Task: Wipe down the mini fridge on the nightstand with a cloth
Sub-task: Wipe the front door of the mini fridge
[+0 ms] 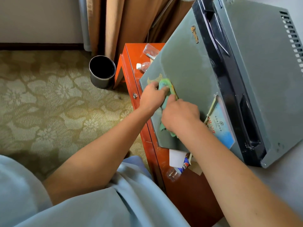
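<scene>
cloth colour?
Green cloth with an orange edge, gripped by both hands on the fridge door; head view.

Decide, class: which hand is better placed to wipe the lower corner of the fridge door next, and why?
Left, probably. The left hand grips the green cloth right by the door's lower corner, while the right hand holds the cloth's trailing end farther from that corner.

A grey mini fridge (229, 76) with a black band along its door edge fills the upper right of the frame, standing on a red-brown nightstand (164, 161) that runs down the centre. A gold logo is seen near the door's top. A green cloth (167, 95), crumpled, is pressed against the dusty grey door at centre frame, partly covered by hands.
</scene>
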The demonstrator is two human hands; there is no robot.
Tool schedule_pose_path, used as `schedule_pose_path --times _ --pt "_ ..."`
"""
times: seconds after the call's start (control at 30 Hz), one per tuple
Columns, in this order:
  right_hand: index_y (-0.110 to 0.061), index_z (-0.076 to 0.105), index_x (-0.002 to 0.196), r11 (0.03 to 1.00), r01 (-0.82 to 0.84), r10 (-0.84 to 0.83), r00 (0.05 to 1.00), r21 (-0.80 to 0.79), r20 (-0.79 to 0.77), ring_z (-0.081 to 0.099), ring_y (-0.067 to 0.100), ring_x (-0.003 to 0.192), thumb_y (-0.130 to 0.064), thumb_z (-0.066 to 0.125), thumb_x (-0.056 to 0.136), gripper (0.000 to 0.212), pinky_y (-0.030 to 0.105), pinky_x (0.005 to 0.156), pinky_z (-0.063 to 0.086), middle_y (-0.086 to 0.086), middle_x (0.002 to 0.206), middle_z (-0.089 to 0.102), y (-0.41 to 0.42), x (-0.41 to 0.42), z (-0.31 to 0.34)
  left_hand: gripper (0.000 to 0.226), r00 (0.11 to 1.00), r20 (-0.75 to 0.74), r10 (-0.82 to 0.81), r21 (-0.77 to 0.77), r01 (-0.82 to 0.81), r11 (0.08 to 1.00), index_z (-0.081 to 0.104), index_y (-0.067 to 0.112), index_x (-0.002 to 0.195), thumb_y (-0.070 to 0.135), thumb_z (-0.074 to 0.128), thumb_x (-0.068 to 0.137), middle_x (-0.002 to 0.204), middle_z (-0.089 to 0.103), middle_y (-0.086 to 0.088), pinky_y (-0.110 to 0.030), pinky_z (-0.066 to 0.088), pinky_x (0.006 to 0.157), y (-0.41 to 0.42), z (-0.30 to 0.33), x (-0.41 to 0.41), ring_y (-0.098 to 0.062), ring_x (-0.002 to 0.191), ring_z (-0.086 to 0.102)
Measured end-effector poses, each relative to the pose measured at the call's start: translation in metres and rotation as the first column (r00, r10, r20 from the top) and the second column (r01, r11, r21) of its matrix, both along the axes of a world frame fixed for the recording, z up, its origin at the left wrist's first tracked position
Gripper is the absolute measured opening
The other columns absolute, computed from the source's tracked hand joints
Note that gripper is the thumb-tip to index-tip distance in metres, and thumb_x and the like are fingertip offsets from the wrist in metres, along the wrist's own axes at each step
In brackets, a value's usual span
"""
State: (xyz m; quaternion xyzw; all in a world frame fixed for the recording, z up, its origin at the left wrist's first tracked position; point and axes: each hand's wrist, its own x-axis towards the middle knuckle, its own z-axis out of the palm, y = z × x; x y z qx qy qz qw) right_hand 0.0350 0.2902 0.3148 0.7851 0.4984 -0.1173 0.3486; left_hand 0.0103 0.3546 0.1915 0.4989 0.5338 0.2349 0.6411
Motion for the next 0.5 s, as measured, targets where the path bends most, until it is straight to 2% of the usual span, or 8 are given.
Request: schedule_pose_path --times 0.1,0.17,0.23,0.3,0.37,0.43,0.5 --pt "-0.009 0.031 0.140 1.000 -0.016 0.016 1.000 0.001 0.024 0.061 0.034 0.113 -0.037 0.046 0.102 0.050 0.039 0.072 0.038 0.019 0.131 0.053 -0.002 0.004 -0.004 0.013 0.997 0.071 0.033 -0.033 -0.031 0.999 0.062 0.021 0.078 0.032 0.061 0.086 0.065 0.064 0.012 -0.031 0.047 0.060 -0.002 -0.004 0.005 -0.011 0.059 0.060" --pt "-0.009 0.027 0.146 0.995 0.009 -0.007 1.000 -0.099 0.018 0.058 0.033 0.119 -0.031 0.046 0.101 0.053 0.039 0.076 0.041 0.018 0.136 0.052 -0.004 0.002 -0.011 0.013 0.999 0.025 -0.033 -0.082 0.035 0.996 0.064 0.020 0.082 0.033 0.062 0.086 0.071 0.067 0.008 -0.032 0.049 0.063 -0.012 -0.016 0.003 -0.017 0.068 0.064" --pt "-0.006 0.018 0.154 0.969 0.033 -0.038 0.999 -0.247 -0.013 0.054 0.033 0.127 -0.024 0.044 0.102 0.061 0.041 0.089 0.046 0.016 0.144 0.049 0.001 -0.004 -0.009 0.024 0.990 -0.032 -0.137 -0.129 0.132 0.983 0.052 0.019 0.068 0.030 0.067 0.083 0.057 0.053 0.009 -0.032 0.039 0.058 -0.016 -0.024 -0.002 -0.020 0.059 0.052" --pt "-0.005 0.018 0.156 0.958 0.019 -0.025 1.000 -0.286 -0.017 0.052 0.033 0.129 -0.021 0.043 0.102 0.061 0.041 0.096 0.045 0.014 0.147 0.046 0.012 -0.007 0.002 0.037 0.989 -0.029 -0.142 -0.101 0.139 0.985 0.041 0.020 0.060 0.028 0.071 0.080 0.046 0.039 0.013 -0.030 0.032 0.055 -0.006 -0.021 -0.003 -0.017 0.052 0.041" --pt "-0.006 0.027 0.150 0.986 -0.022 0.024 1.000 -0.165 0.009 0.056 0.032 0.123 -0.024 0.044 0.101 0.054 0.040 0.087 0.046 0.014 0.140 0.052 0.020 -0.003 0.011 0.028 0.998 0.024 -0.058 -0.032 0.059 0.998 0.051 0.017 0.064 0.030 0.069 0.080 0.051 0.049 0.011 -0.032 0.037 0.054 0.008 -0.010 -0.001 -0.016 0.051 0.046" --pt "-0.009 0.033 0.142 0.998 -0.065 0.065 0.997 0.007 0.034 0.061 0.032 0.114 -0.030 0.046 0.100 0.049 0.038 0.075 0.041 0.015 0.130 0.056 0.018 0.004 0.007 0.018 0.995 0.091 0.042 0.008 -0.043 0.999 0.066 0.015 0.081 0.032 0.065 0.084 0.069 0.068 0.005 -0.033 0.048 0.058 0.018 0.001 0.003 -0.016 0.059 0.061" --pt "-0.010 0.033 0.139 0.997 -0.064 0.063 0.998 0.046 0.022 0.062 0.032 0.111 -0.033 0.048 0.100 0.048 0.037 0.072 0.040 0.017 0.129 0.055 0.010 0.007 -0.007 0.018 0.995 0.089 0.050 -0.010 -0.050 0.999 0.069 0.018 0.094 0.034 0.062 0.089 0.082 0.074 0.003 -0.034 0.053 0.064 0.018 -0.007 0.005 -0.016 0.073 0.070"
